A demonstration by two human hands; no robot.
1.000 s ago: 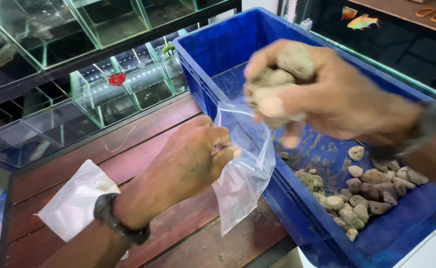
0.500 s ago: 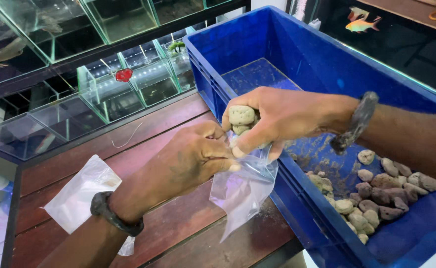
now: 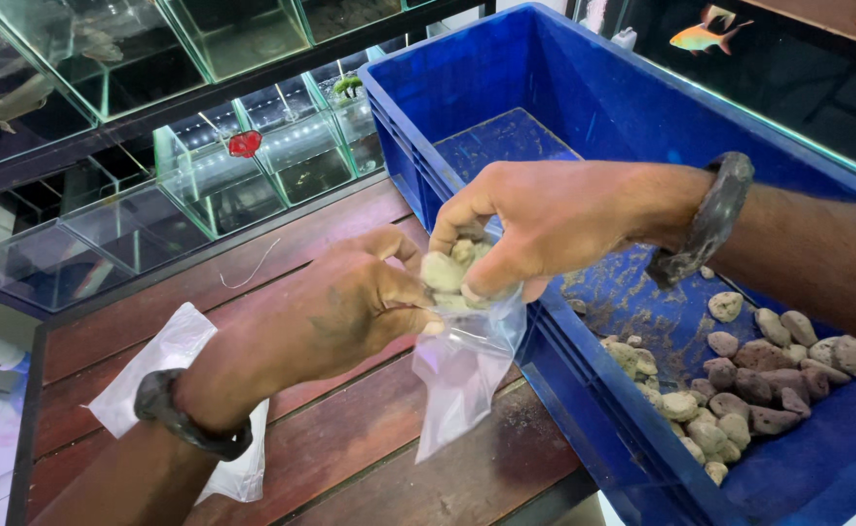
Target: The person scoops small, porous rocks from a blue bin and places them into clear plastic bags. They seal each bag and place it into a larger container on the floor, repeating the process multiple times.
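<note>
Pinching the bag [image 3: 462, 375] open over the wooden table [image 3: 350, 458], the left hand [image 3: 335, 312] grips its rim; the right hand [image 3: 535, 229] clutches stones [image 3: 452, 273] (several, pale) at its mouth, beside the blue crate [image 3: 584, 97].

The right hand [image 3: 555, 219] hides the clear bag's [image 3: 462, 375] mouth; right of it, the blue crate [image 3: 584, 107] is cut off.

We counted two hands, the left hand [image 3: 335, 312] and the right hand [image 3: 545, 219], and two dark wristbands [image 3: 189, 429]. One blue crate [image 3: 594, 93] sat at three o'clock, holding about two dozen loose stones [image 3: 740, 390]. We saw two clear bags [image 3: 462, 365], several glass tanks [image 3: 243, 170] at eleven o'clock, and one orange fish [image 3: 703, 34].
</note>
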